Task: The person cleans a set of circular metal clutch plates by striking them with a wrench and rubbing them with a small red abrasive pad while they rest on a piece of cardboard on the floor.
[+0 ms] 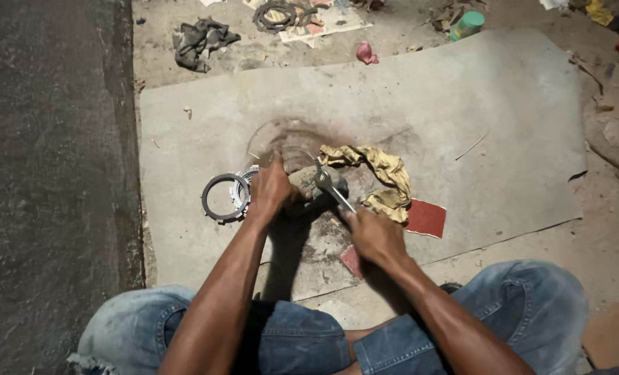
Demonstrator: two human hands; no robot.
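My left hand (271,189) presses down on a grey round metal part (320,187) lying on a worn grey mat (462,111). My right hand (373,235) grips the handle of a metal spanner (331,189), whose head sits on top of the round part. Just left of my left hand lie a dark ring plate (220,198) and a stack of similar ring plates (243,187). A crumpled yellow rag (382,173) lies right behind the round part.
Red sandpaper pieces (426,217) lie by my right hand. Farther off on the dirt are a dark rag (199,40), more rings on paper (278,15), a green-capped can (467,24) and a pink scrap (365,52). Dark pavement (45,173) runs along the left. My knees in jeans fill the bottom.
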